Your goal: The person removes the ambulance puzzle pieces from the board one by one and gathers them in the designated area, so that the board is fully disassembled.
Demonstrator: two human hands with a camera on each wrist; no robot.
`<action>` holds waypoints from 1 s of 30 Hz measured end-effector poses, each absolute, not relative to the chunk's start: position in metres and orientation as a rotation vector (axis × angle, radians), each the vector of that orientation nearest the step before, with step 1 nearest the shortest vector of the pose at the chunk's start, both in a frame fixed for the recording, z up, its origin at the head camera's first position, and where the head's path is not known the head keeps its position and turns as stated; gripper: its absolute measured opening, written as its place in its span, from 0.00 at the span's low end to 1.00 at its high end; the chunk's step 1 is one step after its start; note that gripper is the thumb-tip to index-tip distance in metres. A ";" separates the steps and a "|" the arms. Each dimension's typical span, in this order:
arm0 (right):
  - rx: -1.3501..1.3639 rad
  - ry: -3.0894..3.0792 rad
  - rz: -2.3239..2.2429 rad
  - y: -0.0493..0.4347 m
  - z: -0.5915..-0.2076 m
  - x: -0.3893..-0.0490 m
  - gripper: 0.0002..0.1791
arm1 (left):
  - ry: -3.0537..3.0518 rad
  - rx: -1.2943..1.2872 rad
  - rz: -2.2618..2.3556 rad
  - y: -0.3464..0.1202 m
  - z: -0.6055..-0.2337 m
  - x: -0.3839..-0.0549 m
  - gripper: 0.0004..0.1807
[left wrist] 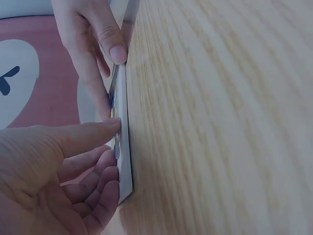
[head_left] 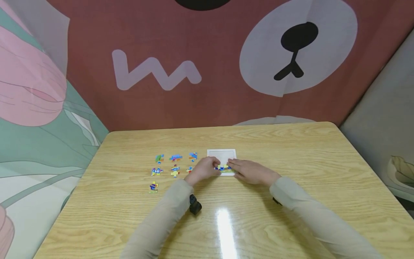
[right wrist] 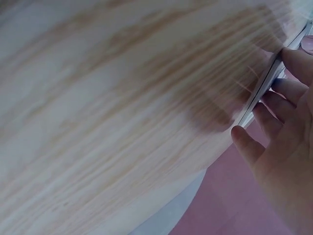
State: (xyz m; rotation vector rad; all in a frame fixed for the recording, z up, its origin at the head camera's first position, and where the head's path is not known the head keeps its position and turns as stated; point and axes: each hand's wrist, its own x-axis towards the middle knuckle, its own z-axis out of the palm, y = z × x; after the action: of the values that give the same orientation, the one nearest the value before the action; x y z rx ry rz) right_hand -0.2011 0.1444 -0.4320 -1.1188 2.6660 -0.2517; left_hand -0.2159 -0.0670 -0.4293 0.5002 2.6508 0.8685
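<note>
A white puzzle tray [head_left: 221,150] lies on the table, with joined colourful jigsaw pieces [head_left: 223,167] along its near side. My left hand [head_left: 207,167] is at the tray's left side. In the left wrist view, its thumb [left wrist: 93,136] reaches over the pieces while the bent fingers rest along the tray. From the right, my right hand [head_left: 253,172] lies across the tray's side with fingers mostly straight. Its thumb touches the tray's near edge and a fingertip presses at the pieces. Only the tray's edge [right wrist: 259,93] shows in the right wrist view.
To the left of the tray, several loose jigsaw pieces [head_left: 175,157] lie in rough rows, one piece [head_left: 153,186] nearest me. The wooden table [head_left: 129,226] meets a wall with a printed bear [head_left: 181,108] at its far edge.
</note>
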 end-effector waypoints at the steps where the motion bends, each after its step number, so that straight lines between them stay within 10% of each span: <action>1: -1.118 2.665 -0.255 0.144 -0.432 -0.201 0.29 | 2.649 0.493 0.867 -0.067 -0.429 -0.216 0.18; 30: -1.142 2.682 -0.236 0.141 -0.431 -0.200 0.28 | 2.685 0.533 0.955 -0.068 -0.429 -0.215 0.10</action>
State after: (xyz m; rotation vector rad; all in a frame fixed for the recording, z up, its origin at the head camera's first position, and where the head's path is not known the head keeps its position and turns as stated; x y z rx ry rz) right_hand -0.2003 0.1410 -0.4315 -1.1422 2.6818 -0.2364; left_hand -0.2148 -0.0679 -0.4295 0.5334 2.6847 0.9547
